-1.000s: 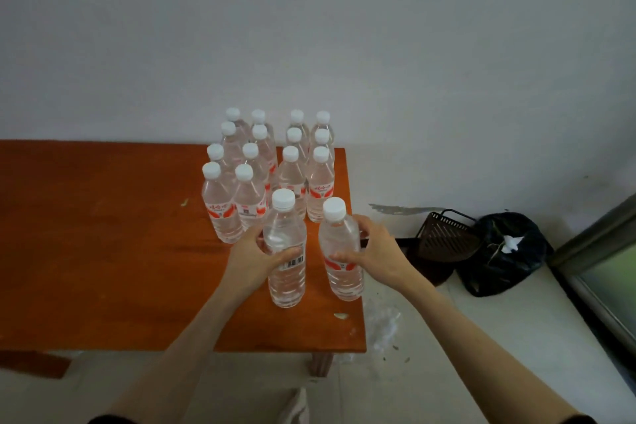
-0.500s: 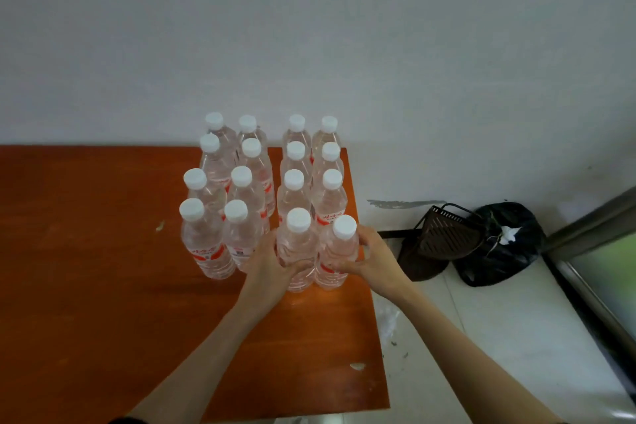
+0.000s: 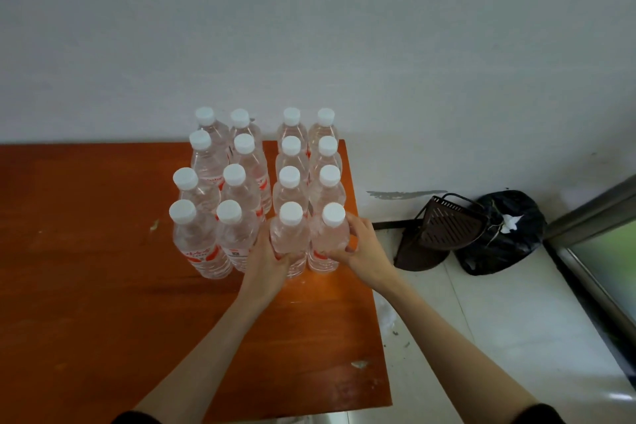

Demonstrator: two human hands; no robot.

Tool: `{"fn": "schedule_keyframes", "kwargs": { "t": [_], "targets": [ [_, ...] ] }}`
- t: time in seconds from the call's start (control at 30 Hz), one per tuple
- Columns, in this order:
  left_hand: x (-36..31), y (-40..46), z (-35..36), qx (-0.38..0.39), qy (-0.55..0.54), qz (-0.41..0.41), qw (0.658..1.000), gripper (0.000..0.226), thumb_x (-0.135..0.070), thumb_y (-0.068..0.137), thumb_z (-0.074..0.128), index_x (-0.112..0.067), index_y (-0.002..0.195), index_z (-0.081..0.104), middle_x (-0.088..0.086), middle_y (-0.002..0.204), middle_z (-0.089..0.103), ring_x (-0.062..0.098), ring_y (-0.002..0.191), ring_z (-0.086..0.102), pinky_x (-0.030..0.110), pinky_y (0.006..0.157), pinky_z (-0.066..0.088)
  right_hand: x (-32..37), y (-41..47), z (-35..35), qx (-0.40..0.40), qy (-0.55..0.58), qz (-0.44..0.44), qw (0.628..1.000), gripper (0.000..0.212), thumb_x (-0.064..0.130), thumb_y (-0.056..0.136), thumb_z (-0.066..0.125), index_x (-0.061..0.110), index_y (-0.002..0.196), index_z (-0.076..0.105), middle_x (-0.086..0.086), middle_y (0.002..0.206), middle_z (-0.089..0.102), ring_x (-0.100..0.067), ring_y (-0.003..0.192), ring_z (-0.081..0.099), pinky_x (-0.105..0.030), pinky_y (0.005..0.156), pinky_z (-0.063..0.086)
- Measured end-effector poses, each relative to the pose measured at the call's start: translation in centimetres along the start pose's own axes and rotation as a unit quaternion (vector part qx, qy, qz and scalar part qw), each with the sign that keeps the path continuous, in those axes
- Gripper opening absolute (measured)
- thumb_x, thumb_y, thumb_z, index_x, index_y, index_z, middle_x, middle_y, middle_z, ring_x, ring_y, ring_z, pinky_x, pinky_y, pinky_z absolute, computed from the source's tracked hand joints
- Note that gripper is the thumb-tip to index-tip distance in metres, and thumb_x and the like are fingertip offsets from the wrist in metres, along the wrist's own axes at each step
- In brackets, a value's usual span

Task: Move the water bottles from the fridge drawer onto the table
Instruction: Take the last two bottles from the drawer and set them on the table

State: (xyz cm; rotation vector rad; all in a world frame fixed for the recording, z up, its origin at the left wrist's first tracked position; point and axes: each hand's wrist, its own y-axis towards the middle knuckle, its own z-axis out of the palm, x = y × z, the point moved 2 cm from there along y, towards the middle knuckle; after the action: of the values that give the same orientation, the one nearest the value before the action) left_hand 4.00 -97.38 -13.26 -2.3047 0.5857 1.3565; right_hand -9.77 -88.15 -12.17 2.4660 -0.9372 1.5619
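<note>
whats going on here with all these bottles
A person is lining up water bottles on an orange wooden table. The left hand grips one front-row bottle and the right hand grips the bottle beside it, at the near end of the block. Fourteen more capped bottles stand upright in rows behind and to the left. A dark basket and a black bag sit on the floor.

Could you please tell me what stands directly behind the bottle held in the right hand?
Behind the clear plastic white-capped bottle in the right hand three more such bottles stand in a row toward the wall. Their lower parts are covered.
</note>
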Motion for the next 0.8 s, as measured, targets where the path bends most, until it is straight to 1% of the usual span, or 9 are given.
{"fn": "schedule_keyframes", "kwargs": {
  "t": [0.17, 0.27, 0.37, 0.47, 0.5, 0.53, 0.63, 0.73, 0.8],
  "targets": [
    [-0.7, -1.0, 0.1, -0.003, -0.023, -0.02, 1.0, 0.076, -0.018, 0.081, 0.068, -0.022, 0.142, 0.022, 0.002, 0.146, 0.036, 0.023, 0.137, 0.031, 0.043, 0.111, 0.025, 0.3, -0.6, 0.7, -0.029, 0.043, 0.016, 0.999, 0.069, 0.03, 0.077, 0.072, 0.025, 0.135, 0.035, 0.001, 0.139, 0.042, -0.018, 0.127, 0.044, -0.04, 0.104, 0.042],
    [-0.8, -1.6, 0.1, -0.001, -0.032, -0.034, 0.999, 0.076, -0.022, 0.083, 0.066, -0.024, 0.143, 0.02, 0.001, 0.148, 0.034, 0.023, 0.138, 0.031, 0.044, 0.11, 0.027, 0.8, -1.6, 0.7, -0.034, 0.048, 0.011, 0.998, 0.066, 0.035, 0.08, 0.068, 0.026, 0.137, 0.034, 0.002, 0.141, 0.045, -0.017, 0.127, 0.045, -0.038, 0.103, 0.04],
    [-1.3, -2.9, 0.0, 0.001, -0.007, -0.047, 0.999, 0.071, -0.03, 0.087, 0.06, -0.023, 0.144, 0.02, 0.002, 0.149, 0.033, 0.024, 0.136, 0.033, 0.042, 0.108, 0.029, 1.3, -3.4, 0.4, -0.02, 0.039, -0.009, 0.999, 0.059, 0.034, 0.085, 0.062, 0.026, 0.137, 0.034, 0.004, 0.14, 0.046, -0.011, 0.127, 0.044, -0.026, 0.099, 0.036],
    [-1.6, -5.1, 0.3, 0.02, 0.013, -0.038, 0.999, 0.064, -0.036, 0.09, 0.054, -0.024, 0.144, 0.023, 0.002, 0.149, 0.034, 0.024, 0.134, 0.037, 0.04, 0.105, 0.033, 1.4, -6.3, -0.6, -0.009, 0.006, -0.048, 0.999, 0.053, 0.03, 0.09, 0.056, 0.019, 0.137, 0.035, 0.008, 0.13, 0.047, 0.001, 0.114, 0.038, -0.011, 0.088, 0.029],
    [-1.7, -6.1, 0.5, 0.028, 0.024, -0.033, 0.999, 0.06, -0.035, 0.091, 0.052, -0.023, 0.143, 0.025, 0.003, 0.148, 0.036, 0.024, 0.133, 0.038, 0.036, 0.103, 0.034, 1.2, -7.2, -0.9, -0.01, -0.016, -0.054, 0.998, 0.054, 0.032, 0.091, 0.054, 0.017, 0.139, 0.034, 0.008, 0.13, 0.046, 0.002, 0.114, 0.036, -0.009, 0.089, 0.028],
    [-1.8, -7.2, 0.7, 0.035, 0.04, -0.026, 0.998, 0.057, -0.034, 0.092, 0.051, -0.021, 0.143, 0.027, 0.003, 0.147, 0.038, 0.023, 0.132, 0.04, 0.033, 0.1, 0.035, 0.8, -8.2, -1.3, -0.012, -0.044, -0.057, 0.997, 0.058, 0.036, 0.091, 0.053, 0.016, 0.141, 0.031, 0.006, 0.135, 0.043, 0.0, 0.12, 0.036, -0.012, 0.095, 0.028],
    [-2.6, -10.4, 1.8, 0.061, 0.1, 0.006, 0.993, 0.06, -0.034, 0.092, 0.052, -0.019, 0.144, 0.027, 0.003, 0.149, 0.035, 0.021, 0.135, 0.036, 0.033, 0.105, 0.032, -0.9, -11.1, -2.5, -0.018, -0.134, -0.058, 0.989, 0.072, 0.049, 0.089, 0.05, 0.021, 0.147, 0.018, 0.0, 0.152, 0.027, -0.017, 0.139, 0.028, -0.036, 0.112, 0.028],
    [-4.6, -13.1, 3.2, 0.088, 0.152, 0.09, 0.98, 0.063, -0.037, 0.091, 0.052, -0.023, 0.145, 0.024, -0.001, 0.152, 0.029, 0.015, 0.139, 0.028, 0.033, 0.11, 0.026, -2.3, -14.5, -5.0, -0.046, -0.225, -0.06, 0.971, 0.075, 0.052, 0.089, 0.049, 0.023, 0.148, 0.014, 0.0, 0.155, 0.019, -0.02, 0.142, 0.021, -0.042, 0.115, 0.023],
    [-6.6, -14.5, 4.1, 0.096, 0.229, 0.155, 0.956, 0.064, -0.046, 0.091, 0.047, -0.028, 0.146, 0.019, -0.004, 0.155, 0.019, 0.013, 0.142, 0.016, 0.035, 0.114, 0.018, -2.9, -17.1, -7.0, -0.083, -0.278, -0.068, 0.955, 0.077, 0.057, 0.087, 0.047, 0.025, 0.148, 0.012, -0.001, 0.156, 0.015, -0.02, 0.144, 0.014, -0.048, 0.117, 0.015]
  ]
}}
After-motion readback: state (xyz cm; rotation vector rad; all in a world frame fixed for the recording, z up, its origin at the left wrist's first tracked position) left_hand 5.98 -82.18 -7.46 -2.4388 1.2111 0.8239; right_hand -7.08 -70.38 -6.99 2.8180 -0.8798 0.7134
